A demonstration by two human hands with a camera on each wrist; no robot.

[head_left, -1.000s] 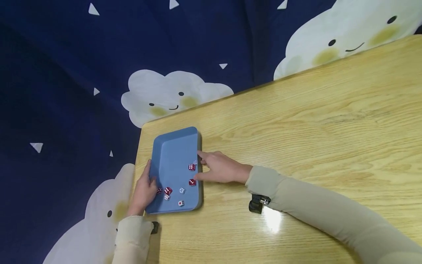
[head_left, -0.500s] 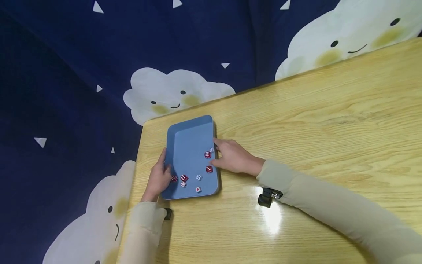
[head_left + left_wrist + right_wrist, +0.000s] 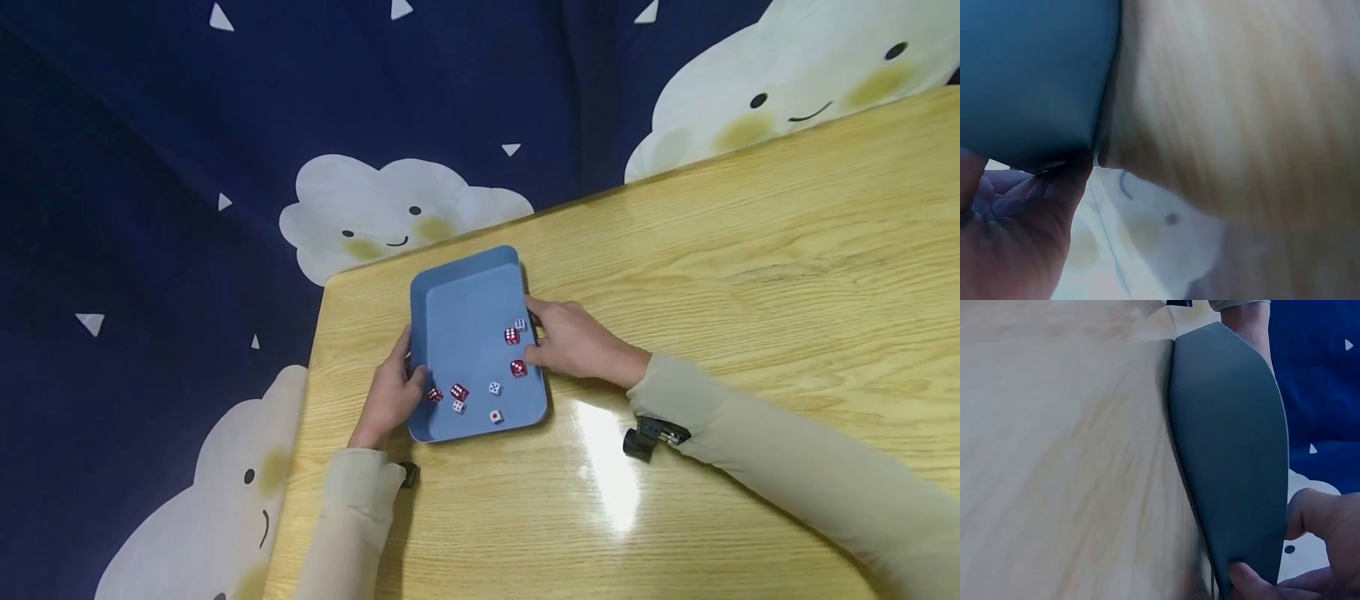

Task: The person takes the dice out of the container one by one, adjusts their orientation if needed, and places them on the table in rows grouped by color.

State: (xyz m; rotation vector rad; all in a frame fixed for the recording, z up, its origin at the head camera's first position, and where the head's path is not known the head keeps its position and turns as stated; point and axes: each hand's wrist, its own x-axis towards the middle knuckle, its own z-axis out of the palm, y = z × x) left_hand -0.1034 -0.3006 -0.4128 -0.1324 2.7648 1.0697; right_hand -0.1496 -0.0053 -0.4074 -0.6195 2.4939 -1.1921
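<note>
A blue rectangular tray [image 3: 468, 300] lies low over the wooden table between my two hands. My left hand [image 3: 388, 393] grips its left wall, thumb inside the rim and fingers outside. On the opposite wall, my right hand [image 3: 576, 340] holds the rim between thumb and fingers, as the right wrist view also shows against the tray's outer side [image 3: 1229, 437]. Several red and white dice sit in the tray: a red die [image 3: 512, 336] and a white die [image 3: 521, 324] by the right wall, others nearer the front, such as a white die [image 3: 496, 416].
The wooden table [image 3: 750, 275] stretches far to the right, with a bright light reflection near the front. A navy curtain [image 3: 465, 83] with white clouds hangs behind and along the left edge. Small black cameras [image 3: 651, 437] sit on both wrists.
Both hands have carried the tray to the right and slightly toward the back, away from the table's left edge. The dice keep about the same places in it.
</note>
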